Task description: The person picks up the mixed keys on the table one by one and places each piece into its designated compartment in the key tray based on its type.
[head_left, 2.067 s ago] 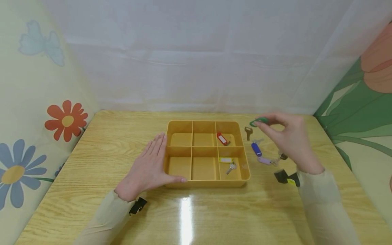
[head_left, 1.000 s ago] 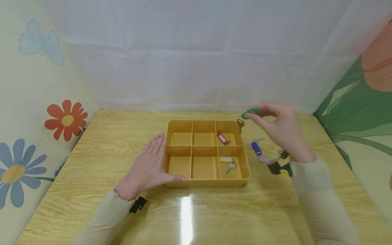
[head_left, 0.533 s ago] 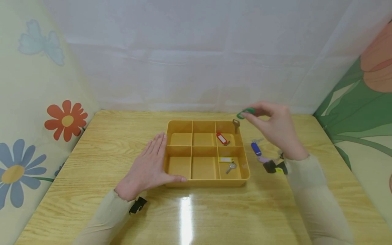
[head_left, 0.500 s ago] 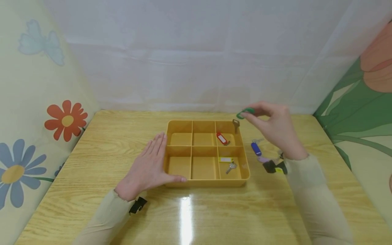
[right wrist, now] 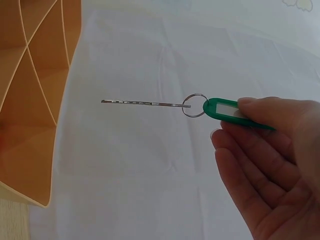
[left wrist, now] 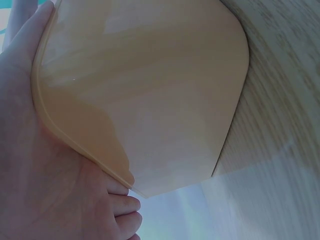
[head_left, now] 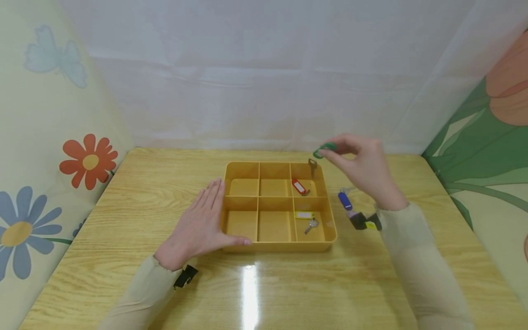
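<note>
My right hand (head_left: 363, 167) pinches a green key tag (head_left: 326, 149) between thumb and fingers. In the right wrist view a metal ring (right wrist: 194, 105) joins the tag to a key (right wrist: 145, 103). That key hangs over the back right compartment of a yellow divided tray (head_left: 276, 246). My left hand (head_left: 198, 224) lies along the tray's left side with straight fingers, its thumb on the front rim. A red key tag (head_left: 299, 186) lies in the back right compartment; a yellow key tag (head_left: 304, 215) with a silver key (head_left: 311, 225) is in the front right one.
Right of the tray, a blue key tag (head_left: 345, 200) with a key lies on the wooden table (head_left: 144, 183). Beside it a purple tag (head_left: 351, 213) is partly hidden behind the black wrist device (head_left: 365, 221). A white cloth (head_left: 264, 91) hangs behind the table.
My right hand has moved left with the green tag, first rising. Its key went from beside the tray to above the back right compartment. The left hand and the tray have stayed put.
</note>
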A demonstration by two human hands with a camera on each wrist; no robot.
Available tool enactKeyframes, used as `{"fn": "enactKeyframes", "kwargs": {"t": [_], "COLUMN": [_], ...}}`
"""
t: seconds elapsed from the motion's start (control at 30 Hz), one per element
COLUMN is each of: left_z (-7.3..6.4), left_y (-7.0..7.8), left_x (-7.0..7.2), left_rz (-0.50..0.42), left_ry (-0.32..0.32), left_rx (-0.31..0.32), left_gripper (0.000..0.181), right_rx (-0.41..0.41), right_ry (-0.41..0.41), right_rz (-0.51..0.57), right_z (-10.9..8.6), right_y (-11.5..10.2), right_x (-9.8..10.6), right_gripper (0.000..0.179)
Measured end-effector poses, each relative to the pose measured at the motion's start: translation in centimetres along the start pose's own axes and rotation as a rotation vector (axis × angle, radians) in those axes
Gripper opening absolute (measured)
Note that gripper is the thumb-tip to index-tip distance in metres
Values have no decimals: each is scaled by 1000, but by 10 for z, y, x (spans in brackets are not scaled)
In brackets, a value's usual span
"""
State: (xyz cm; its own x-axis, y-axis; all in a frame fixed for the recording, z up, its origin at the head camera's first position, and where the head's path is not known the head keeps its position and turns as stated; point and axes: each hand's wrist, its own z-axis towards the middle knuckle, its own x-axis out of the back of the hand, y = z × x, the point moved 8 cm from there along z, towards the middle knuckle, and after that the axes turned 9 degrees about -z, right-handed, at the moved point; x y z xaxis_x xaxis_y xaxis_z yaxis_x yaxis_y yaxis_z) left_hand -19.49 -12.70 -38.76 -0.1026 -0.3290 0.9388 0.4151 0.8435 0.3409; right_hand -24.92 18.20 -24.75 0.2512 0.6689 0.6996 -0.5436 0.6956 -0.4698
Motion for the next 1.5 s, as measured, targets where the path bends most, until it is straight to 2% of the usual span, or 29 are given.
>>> {"fn": "enactKeyframes", "kwargs": {"t": [0.1,0.5,0.9,1.5], "left_z": [0,0,0,0], "left_y": [0,0,1,0], "left_x": [0,0,1,0], "left_rz": [-1,-1,-1,4], "left_ry": [4,3,-3,-9], "left_rx": [-2,1,2,13], "left_gripper": [147,147,147,148], "right_rx": [3,-67,-65,-87], "right_ry": [-1,-17,-19,-69], "right_rz": [3,9,29,15], "right_z": [3,16,29,41], "right_y": [0,3,0,1], "right_x": [0,0,-2,-8], "right_gripper": [10,14,16,20]}}
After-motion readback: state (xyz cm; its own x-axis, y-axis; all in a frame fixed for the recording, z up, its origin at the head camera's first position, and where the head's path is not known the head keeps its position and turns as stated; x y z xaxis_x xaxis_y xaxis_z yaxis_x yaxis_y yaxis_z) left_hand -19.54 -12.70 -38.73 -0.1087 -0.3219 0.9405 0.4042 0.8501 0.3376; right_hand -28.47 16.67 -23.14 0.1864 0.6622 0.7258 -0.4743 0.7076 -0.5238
